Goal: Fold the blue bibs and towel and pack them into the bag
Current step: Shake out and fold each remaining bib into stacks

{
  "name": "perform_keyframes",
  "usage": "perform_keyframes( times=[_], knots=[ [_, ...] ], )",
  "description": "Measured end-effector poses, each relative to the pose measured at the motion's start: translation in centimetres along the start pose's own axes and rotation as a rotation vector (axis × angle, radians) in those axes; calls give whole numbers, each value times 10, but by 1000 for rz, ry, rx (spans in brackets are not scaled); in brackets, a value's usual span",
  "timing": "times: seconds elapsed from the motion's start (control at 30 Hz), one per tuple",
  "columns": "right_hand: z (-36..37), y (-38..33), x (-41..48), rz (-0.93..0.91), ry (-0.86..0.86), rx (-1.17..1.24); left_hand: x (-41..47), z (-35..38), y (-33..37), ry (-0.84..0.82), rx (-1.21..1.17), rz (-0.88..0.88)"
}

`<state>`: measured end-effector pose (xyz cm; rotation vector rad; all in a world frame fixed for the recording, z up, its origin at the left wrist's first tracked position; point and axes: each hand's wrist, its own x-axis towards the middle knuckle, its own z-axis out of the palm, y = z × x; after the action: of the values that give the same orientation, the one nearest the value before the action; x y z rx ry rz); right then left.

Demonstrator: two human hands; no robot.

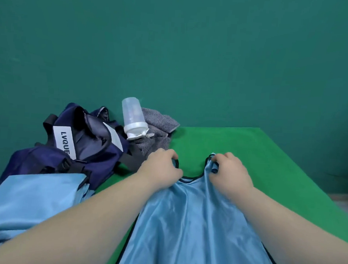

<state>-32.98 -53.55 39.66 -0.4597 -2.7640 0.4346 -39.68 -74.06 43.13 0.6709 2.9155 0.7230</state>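
A shiny light-blue bib point(191, 231) with black trim lies stretched towards me on the green table point(259, 157). My left hand point(161, 165) grips its left shoulder strap and my right hand point(229, 172) pinches its right shoulder strap, the neckline between them. A second light-blue bib point(30, 200) lies folded at the left. Behind it the navy bag point(82, 146) with a white label stands open. A grey striped towel point(159, 129) lies crumpled behind the bag, near the wall.
A clear plastic bottle point(133, 117) with a white cap lies tipped on the towel. Black bag straps point(132, 158) trail onto the table near my left hand. The green wall stands close behind, and the table's right edge runs diagonally.
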Motion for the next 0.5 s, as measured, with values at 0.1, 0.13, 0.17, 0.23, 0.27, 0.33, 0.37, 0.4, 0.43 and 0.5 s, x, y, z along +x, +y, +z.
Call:
perform_keyframes(
  times=[0.1,0.13,0.17,0.23,0.27,0.33,0.37,0.4,0.43,0.5],
  knots=[
    [-10,-3,-58,38,-35,85,-52,-2,5,19,13,60],
    [-14,-5,-80,44,-50,113,-72,-2,5,21,2,79],
    [-17,-6,-103,43,-63,134,-92,-1,4,9,-11,98],
    [-25,-9,-149,23,-75,194,-136,3,1,-19,-32,137],
    [-28,-11,-172,15,-75,234,-158,5,-1,-33,-43,150],
    [-33,-15,-216,-10,-78,284,-201,9,-6,-59,-79,161],
    [-34,-18,-236,-33,-69,291,-222,11,-8,-60,-93,175],
    [-35,-21,-255,-64,-55,298,-241,13,-10,-61,-100,193],
    [-35,-24,-273,-99,-48,301,-260,15,-12,-60,-94,211],
    [-36,-29,-304,-176,-64,278,-294,20,-16,-75,-69,248]
  ],
)
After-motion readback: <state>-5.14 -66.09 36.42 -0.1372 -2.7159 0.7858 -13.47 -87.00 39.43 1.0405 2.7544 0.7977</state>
